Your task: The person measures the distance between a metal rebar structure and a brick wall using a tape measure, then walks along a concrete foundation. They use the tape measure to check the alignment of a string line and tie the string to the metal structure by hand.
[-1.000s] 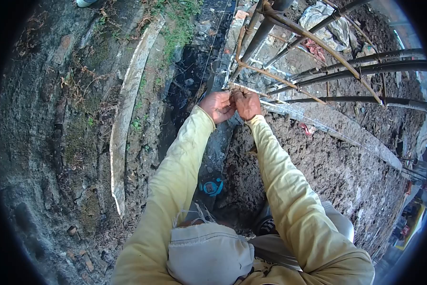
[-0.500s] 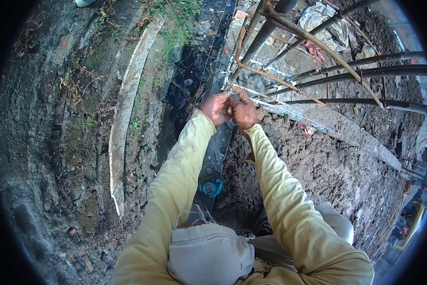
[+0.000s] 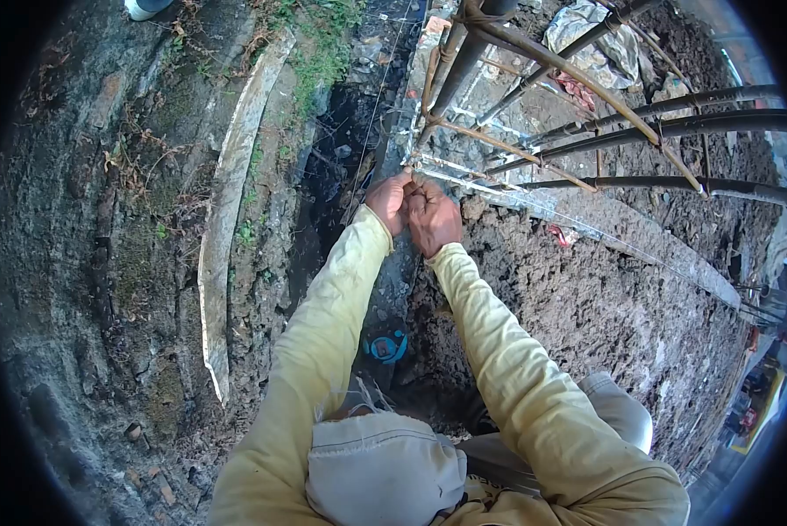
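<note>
My left hand (image 3: 388,202) and my right hand (image 3: 433,216) meet near the top middle, both with fingers closed. They work close together at the corner where a thin pale string (image 3: 586,225) and a white-edged strip (image 3: 450,179) come together. What lies between the fingertips is too small to make out. Just above the hands, dark steel bars (image 3: 464,74) tied with thinner brown rods (image 3: 577,72) rise from the ground.
A long pale plank (image 3: 227,202) lies on the rough ground at left. A dark wet channel (image 3: 336,158) runs beside the hands. Below them is a blue round object (image 3: 385,347). Crumpled sheeting (image 3: 597,44) lies behind the bars, with soil (image 3: 577,298) at right.
Both hands have shifted slightly left. My right hand has turned, and its fingers are now more curled against my left hand.
</note>
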Available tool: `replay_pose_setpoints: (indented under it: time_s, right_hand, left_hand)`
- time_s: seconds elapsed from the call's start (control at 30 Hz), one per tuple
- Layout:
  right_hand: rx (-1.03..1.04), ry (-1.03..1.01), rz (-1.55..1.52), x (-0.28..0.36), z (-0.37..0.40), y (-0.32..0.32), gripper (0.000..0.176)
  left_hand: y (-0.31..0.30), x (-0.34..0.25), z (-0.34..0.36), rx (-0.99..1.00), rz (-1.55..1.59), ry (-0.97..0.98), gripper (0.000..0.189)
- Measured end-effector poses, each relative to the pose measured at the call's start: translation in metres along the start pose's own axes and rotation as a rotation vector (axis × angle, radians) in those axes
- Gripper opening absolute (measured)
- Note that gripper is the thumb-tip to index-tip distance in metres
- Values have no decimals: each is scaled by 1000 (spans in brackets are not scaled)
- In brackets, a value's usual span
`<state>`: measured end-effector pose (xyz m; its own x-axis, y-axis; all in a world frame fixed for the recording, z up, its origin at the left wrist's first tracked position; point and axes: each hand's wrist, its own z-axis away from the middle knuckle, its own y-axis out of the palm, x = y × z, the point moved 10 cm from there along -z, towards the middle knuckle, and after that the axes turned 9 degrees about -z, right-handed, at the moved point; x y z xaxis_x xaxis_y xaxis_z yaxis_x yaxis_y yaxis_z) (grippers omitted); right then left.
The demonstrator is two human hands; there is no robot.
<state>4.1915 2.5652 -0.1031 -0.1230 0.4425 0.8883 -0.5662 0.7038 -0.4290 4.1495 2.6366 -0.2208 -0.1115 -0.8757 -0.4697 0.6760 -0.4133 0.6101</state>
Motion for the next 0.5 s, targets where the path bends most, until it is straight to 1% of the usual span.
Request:
replay_pose_setpoints:
  time_s: [0.13, 0.23, 0.33, 0.43, 0.5]
  right_hand:
    - [100, 26, -8, -10, -12, 10, 30]
    - [76, 69, -211, -19, -13, 12, 31]
    - [61, 89, -232, -22, -11, 9, 31]
    - [87, 78, -655, -40, -14, 23, 30]
    - [109, 92, -672, -52, -19, 26, 30]
  left_hand:
    - [-14, 3, -8, -87, -49, 0, 17]
    - [-7, 2, -10, 10, 6, 20, 16]
    - [-9, -2, -6, -19, -35, 39, 16]
    - [-7, -4, -4, -5, -100, 39, 16]
    - [-7, -5, -1, -17, -179, 7, 16]
